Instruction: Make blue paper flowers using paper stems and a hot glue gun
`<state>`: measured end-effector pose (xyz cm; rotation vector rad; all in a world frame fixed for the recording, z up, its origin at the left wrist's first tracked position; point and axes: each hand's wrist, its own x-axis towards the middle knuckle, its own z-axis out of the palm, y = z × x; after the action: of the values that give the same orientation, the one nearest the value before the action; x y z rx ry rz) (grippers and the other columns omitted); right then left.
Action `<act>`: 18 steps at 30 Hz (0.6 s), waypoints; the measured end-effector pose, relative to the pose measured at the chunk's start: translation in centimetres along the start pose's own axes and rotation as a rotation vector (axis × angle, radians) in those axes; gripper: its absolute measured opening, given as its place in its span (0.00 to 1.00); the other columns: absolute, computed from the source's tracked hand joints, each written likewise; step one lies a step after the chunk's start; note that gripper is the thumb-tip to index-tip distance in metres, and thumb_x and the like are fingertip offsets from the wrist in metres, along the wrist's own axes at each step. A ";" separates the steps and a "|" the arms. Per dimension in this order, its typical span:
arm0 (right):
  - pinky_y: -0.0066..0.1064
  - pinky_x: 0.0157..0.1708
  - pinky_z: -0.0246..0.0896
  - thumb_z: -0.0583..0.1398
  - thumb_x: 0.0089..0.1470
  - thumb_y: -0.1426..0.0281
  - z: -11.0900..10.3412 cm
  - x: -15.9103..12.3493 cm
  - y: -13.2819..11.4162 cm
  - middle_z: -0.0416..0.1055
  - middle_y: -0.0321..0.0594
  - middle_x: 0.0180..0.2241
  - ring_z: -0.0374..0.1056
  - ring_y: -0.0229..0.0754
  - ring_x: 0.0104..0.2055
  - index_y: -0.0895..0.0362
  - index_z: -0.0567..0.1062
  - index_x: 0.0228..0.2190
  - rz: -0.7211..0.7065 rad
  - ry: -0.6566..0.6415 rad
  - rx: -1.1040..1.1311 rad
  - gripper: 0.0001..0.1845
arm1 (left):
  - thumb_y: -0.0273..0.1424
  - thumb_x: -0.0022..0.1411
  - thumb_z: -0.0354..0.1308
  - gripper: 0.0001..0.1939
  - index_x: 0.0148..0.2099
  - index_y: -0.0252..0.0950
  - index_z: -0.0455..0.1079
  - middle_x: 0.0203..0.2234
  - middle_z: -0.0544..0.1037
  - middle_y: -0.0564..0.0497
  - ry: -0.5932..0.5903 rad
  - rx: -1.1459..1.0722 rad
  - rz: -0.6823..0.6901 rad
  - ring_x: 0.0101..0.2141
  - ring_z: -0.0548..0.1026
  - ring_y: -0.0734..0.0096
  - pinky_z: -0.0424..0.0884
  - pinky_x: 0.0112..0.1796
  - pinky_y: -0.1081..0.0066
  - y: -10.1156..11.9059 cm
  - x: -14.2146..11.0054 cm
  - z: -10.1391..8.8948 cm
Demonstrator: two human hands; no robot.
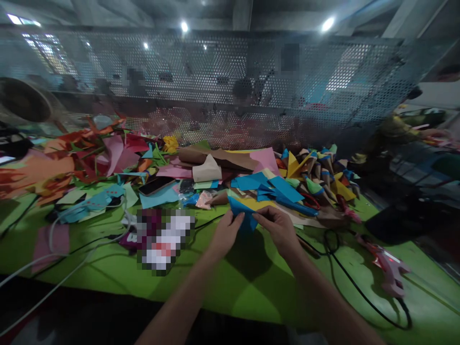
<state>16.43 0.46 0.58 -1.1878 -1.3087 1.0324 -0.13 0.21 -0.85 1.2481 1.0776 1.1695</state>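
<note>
Between my two hands, above the green table, is a piece of blue paper (245, 221) with a slanted upper edge. My left hand (228, 231) pinches its left side, thumb in front. At the right edge, the thumb and fingers of my right hand (275, 224) are closed on the same paper. Just behind it lie several more blue paper pieces (285, 188) on a brown sheet. Scissors with red handles (312, 201) lie to the right of them.
A pink glue gun (390, 270) with a glowing light lies at the right, its black cord looping over the green table (287, 297). Paper cones (323, 175) are heaped at the back right. Orange paper (39, 170), a dark phone (157, 186) and white cables (77, 261) are on the left.
</note>
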 end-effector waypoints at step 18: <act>0.33 0.33 0.62 0.67 0.49 0.66 0.2 -0.6 -0.5 0.75 0.38 0.29 0.67 0.42 0.32 0.55 0.79 0.29 -0.257 0.084 -0.184 0.06 | 0.38 0.63 0.54 0.14 0.47 0.37 0.72 0.47 0.79 0.45 -0.066 0.112 0.026 0.49 0.74 0.56 0.66 0.54 0.59 0.5 -0.4 0.2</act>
<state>16.18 -0.20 1.02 -1.1498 -1.4698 0.6823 0.04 -0.25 -0.34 1.3815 1.0932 1.0926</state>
